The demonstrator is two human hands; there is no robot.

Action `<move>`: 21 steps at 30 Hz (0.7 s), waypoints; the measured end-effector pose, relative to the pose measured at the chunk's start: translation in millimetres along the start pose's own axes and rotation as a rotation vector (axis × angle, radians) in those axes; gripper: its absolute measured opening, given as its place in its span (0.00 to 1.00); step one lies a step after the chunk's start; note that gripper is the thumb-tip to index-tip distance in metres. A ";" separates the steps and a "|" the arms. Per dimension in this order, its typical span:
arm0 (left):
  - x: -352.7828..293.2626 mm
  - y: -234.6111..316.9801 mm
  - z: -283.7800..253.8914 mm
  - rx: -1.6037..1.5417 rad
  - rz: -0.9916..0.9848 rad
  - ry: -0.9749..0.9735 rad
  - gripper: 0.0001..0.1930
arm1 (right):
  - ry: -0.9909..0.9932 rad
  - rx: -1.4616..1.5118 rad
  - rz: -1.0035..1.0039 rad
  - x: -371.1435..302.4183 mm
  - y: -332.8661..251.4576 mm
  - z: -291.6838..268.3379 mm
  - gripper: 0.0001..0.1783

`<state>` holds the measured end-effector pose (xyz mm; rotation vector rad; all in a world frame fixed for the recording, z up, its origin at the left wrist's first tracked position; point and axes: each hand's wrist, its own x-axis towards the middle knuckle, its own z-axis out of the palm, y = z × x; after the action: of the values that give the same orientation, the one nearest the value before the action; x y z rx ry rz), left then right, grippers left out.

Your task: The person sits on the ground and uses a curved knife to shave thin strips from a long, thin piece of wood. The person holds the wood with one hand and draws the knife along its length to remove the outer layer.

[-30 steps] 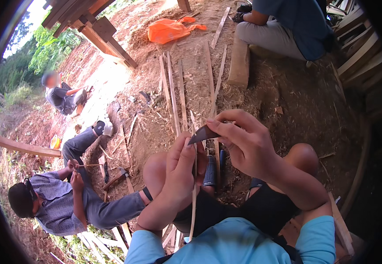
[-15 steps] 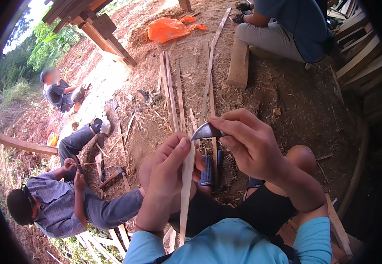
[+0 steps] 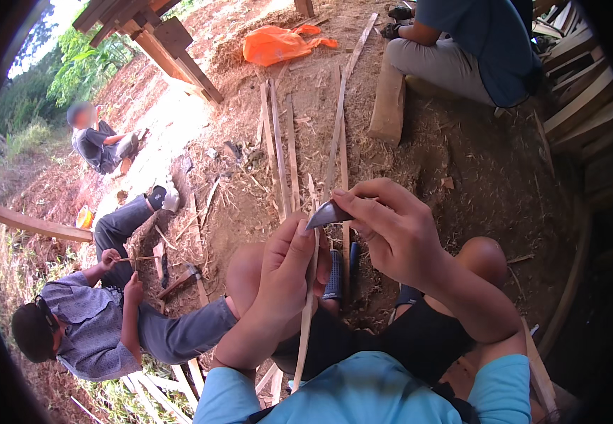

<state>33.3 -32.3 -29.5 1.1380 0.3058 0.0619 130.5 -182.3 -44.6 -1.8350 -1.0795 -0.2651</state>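
My left hand (image 3: 289, 261) is closed around a long, thin pale strip of wood or bamboo (image 3: 308, 328), whose lower end reaches down to my lap. In my right hand (image 3: 398, 230), pinched between thumb and fingers, is a small dark blade (image 3: 327, 214) with a pointed tip. The blade's tip lies at the upper part of the strip, right beside my left thumb. Most of the knife's handle, if it has one, is hidden inside my right hand.
Several long strips (image 3: 278, 148) lie on the shaving-strewn ground ahead, near an orange plastic bag (image 3: 281, 46). A hammer-like tool (image 3: 183, 279) lies left. Co-workers sit at left (image 3: 94, 325), far left (image 3: 101, 145) and far right (image 3: 462, 53), the last beside a wooden block (image 3: 389, 106).
The strip has turned so that it shows a narrower side, and its lower part leans differently. My left hand has shifted slightly right; the blade stays at the thumb.
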 end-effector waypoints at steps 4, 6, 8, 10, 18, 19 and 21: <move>5.9 1.6 -0.8 0.050 -0.011 0.024 0.15 | 0.068 -0.088 0.031 1.6 1.7 5.7 0.21; 7.8 2.0 -2.8 0.057 -0.013 0.022 0.15 | 0.078 -0.072 0.072 3.3 -0.3 8.1 0.21; 8.3 2.4 -4.3 0.037 -0.026 0.039 0.15 | 0.078 -0.073 0.108 3.2 -2.5 11.1 0.20; 11.0 2.3 -2.3 0.048 -0.010 0.035 0.15 | 0.073 -0.101 0.141 1.7 -5.2 10.6 0.19; -6.8 4.9 -9.8 0.062 -0.054 -0.013 0.13 | 0.369 -0.057 0.427 14.4 52.7 -44.4 0.15; -4.0 7.6 -12.7 0.035 -0.048 -0.012 0.13 | 0.326 -0.013 0.433 13.9 44.2 -46.3 0.15; -2.1 10.2 -19.9 -0.011 -0.033 -0.005 0.13 | 0.240 0.081 0.443 6.8 22.0 -47.1 0.15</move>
<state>27.0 -10.9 -27.5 1.1216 0.3191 0.0316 163.6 -220.1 -29.8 -1.8596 -0.4949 -0.1683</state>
